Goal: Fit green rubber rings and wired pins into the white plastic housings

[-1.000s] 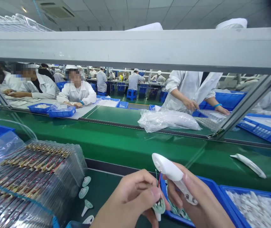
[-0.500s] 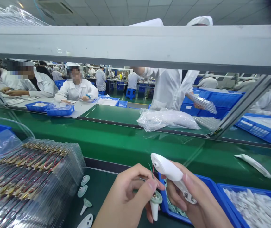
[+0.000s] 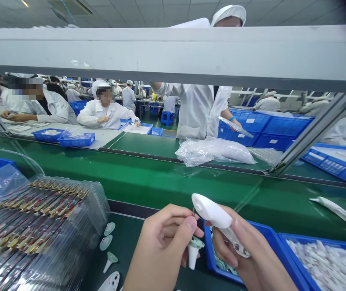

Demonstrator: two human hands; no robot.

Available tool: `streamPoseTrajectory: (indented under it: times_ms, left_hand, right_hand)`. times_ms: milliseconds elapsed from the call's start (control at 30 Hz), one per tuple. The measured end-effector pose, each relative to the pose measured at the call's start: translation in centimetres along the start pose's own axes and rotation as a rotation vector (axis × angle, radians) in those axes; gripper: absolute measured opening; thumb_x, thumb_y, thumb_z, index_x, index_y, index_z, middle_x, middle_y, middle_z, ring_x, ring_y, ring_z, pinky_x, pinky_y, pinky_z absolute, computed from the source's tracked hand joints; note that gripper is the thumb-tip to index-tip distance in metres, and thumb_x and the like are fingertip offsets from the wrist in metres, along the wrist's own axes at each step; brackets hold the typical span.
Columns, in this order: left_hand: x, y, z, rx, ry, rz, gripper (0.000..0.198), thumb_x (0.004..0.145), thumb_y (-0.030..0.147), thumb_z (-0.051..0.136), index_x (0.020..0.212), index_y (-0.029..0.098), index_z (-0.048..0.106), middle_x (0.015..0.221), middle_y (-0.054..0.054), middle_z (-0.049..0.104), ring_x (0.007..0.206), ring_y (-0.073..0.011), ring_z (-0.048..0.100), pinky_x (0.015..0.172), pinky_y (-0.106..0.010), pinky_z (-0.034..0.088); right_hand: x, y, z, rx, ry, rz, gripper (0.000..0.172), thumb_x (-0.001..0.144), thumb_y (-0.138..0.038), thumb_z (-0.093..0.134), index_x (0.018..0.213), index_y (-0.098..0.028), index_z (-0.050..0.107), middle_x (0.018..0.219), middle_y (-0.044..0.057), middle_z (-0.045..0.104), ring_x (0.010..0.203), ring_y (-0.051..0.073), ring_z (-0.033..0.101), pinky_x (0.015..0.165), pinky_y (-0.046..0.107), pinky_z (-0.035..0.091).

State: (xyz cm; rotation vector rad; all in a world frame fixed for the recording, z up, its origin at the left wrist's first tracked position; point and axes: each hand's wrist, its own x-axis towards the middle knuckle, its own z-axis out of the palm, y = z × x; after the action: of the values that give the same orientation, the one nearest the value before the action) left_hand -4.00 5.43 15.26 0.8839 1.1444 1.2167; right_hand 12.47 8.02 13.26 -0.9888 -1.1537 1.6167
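Note:
My right hand [image 3: 245, 246] is closed round a white plastic housing [image 3: 214, 214], its rounded, wider end tilted up to the left. Close beside that end, the thumb and fingertips of my left hand [image 3: 169, 238] pinch thin wires [image 3: 193, 211], whose tips meet the housing's opening or lie just before it; I cannot tell which. Below the left fingers hangs a small funnel-shaped part [image 3: 194, 254] with a pale green disc top and white stem. My fingers partly hide its top and the wires' lower run.
Stacked clear trays [image 3: 48, 226] of wired boards stand at left, beside loose pale green parts [image 3: 110, 260]. Blue bins [image 3: 270, 234] of small parts sit at right. Beyond runs a green conveyor [image 3: 148, 182] with a slim white piece [image 3: 336, 211]. A shelf beam [image 3: 173, 52] crosses overhead; co-workers sit opposite.
The wire tips have gone from standing free to up against the housing. My left hand has shifted slightly left. The slim white piece has travelled right along the conveyor; the standing co-worker has moved left.

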Motion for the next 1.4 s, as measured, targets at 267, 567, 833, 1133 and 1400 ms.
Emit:
streamPoseTrajectory:
  times_ms: [267, 567, 833, 1133, 1400]
  left_hand:
    - [-0.3, 0.2, 0.4, 0.015, 0.041, 0.011, 0.022, 0.082, 0.039, 0.075, 0.077, 0.018, 0.071, 0.065, -0.001, 0.070, 0.050, -0.0105, 0.056, 0.044, -0.019, 0.037]
    - [-0.3, 0.4, -0.6, 0.082, -0.071, -0.066, 0.020, 0.086, 0.036, 0.069, 0.078, 0.018, 0.069, 0.065, 0.000, 0.067, 0.052, -0.0106, 0.055, 0.043, -0.018, 0.036]
    - [-0.1, 0.6, -1.4, -0.026, -0.216, -0.071, 0.029, 0.084, 0.045, 0.072, 0.083, 0.016, 0.070, 0.081, -0.003, 0.072, 0.067, -0.0115, 0.057, 0.065, -0.022, 0.045]
    - [0.2, -0.4, -1.1, -0.198, -0.107, 0.022, 0.027, 0.068, 0.031, 0.091, 0.088, 0.018, 0.077, 0.078, -0.002, 0.077, 0.071, -0.0109, 0.065, 0.070, -0.020, 0.051]
    - [0.4, -0.7, 0.0, -0.148, 0.066, 0.136, 0.031, 0.074, 0.043, 0.086, 0.090, 0.018, 0.079, 0.083, -0.006, 0.083, 0.073, -0.0170, 0.075, 0.072, -0.024, 0.061]
  right_hand:
    - [-0.5, -0.6, 0.9, -0.054, 0.044, 0.028, 0.060, 0.086, -0.070, 0.062, 0.116, -0.019, 0.070, 0.056, -0.004, 0.041, 0.054, 0.014, 0.029, 0.056, 0.029, 0.022]
    - [-0.4, 0.1, -1.7, -0.152, -0.010, -0.007, 0.054, 0.087, -0.065, 0.065, 0.118, -0.021, 0.071, 0.057, -0.002, 0.047, 0.051, 0.014, 0.036, 0.052, 0.028, 0.025]
    - [-1.1, -0.5, -3.7, -0.396, 0.086, 0.010, 0.048, 0.078, -0.062, 0.074, 0.114, -0.029, 0.077, 0.118, 0.011, 0.074, 0.103, 0.036, 0.068, 0.071, 0.034, 0.059]
    - [-1.3, -0.8, -2.7, -0.344, 0.058, 0.009, 0.052, 0.082, -0.064, 0.071, 0.122, -0.030, 0.074, 0.100, 0.009, 0.076, 0.087, 0.029, 0.069, 0.075, 0.034, 0.055]
    - [-0.4, 0.1, -2.4, -0.352, -0.071, 0.030, 0.053, 0.088, -0.064, 0.065, 0.131, -0.036, 0.059, 0.076, 0.001, 0.065, 0.066, 0.019, 0.050, 0.061, 0.026, 0.043]
